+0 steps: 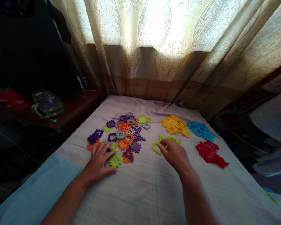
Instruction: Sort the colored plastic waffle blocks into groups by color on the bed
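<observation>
Legible text, brands, numbers, signs: none.

Red item point(10, 99), far left: pale marks on its side, too dim and blurred to tell whether they are lettering; unread.

Jar point(50, 106), beside the red item: no inscription can be made out on the glass in the dim light.

Curtain point(152, 67): tree and leaf-like figures, ornamental only; no characters readable.

Pieces point(174, 124), on the bed sheet point(140, 187): notched edges and cut-outs; no letter, numeral or maker's mark readable on any colour.

Screen-like panel point(30, 53), upper left: dark; no wording discernible.
</observation>
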`<state>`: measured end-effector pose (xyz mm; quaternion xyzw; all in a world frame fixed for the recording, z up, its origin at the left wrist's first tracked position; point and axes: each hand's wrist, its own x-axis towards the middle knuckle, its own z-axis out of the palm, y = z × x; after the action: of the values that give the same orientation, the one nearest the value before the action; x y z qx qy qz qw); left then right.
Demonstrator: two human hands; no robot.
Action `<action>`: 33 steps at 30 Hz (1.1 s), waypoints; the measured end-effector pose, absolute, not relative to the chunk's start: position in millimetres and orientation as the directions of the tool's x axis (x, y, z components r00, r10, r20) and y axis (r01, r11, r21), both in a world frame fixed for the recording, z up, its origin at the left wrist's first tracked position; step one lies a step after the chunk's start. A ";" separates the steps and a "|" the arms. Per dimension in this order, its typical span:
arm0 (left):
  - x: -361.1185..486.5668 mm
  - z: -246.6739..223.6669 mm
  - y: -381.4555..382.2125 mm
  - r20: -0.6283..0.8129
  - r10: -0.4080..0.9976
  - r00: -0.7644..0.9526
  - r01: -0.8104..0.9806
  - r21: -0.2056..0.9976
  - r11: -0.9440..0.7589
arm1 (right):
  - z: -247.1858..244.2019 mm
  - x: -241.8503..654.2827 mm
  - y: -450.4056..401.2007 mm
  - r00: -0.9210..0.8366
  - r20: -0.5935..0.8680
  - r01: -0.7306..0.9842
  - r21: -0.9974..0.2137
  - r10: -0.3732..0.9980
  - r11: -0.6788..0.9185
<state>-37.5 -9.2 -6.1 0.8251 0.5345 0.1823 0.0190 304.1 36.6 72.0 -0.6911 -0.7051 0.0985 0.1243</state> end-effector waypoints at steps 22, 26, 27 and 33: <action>-29.5 -11.4 -3.4 0.419 0.871 0.256 0.855 0.322 -0.406 | 36.3 195.9 -6.9 -0.618 0.050 0.736 -0.316 0.785 0.599; -31.2 -12.8 -1.3 0.460 0.878 0.137 0.919 0.272 -0.286 | 29.6 190.5 -8.5 -0.597 0.096 0.738 -0.324 0.796 0.592; -31.1 -13.1 -1.3 0.456 0.881 0.125 0.929 0.258 -0.265 | 28.8 190.7 -8.2 -0.598 0.118 0.729 -0.330 0.793 0.599; -29.5 -15.3 -2.5 0.423 0.894 0.150 0.954 0.177 -0.244 | 36.7 226.7 12.5 -0.436 0.353 0.767 -0.334 0.828 0.547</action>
<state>-29.5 -2.5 -15.3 0.7554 0.6114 0.2264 -0.0662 226.7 12.5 36.7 -0.4718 -0.8452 0.0619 0.2434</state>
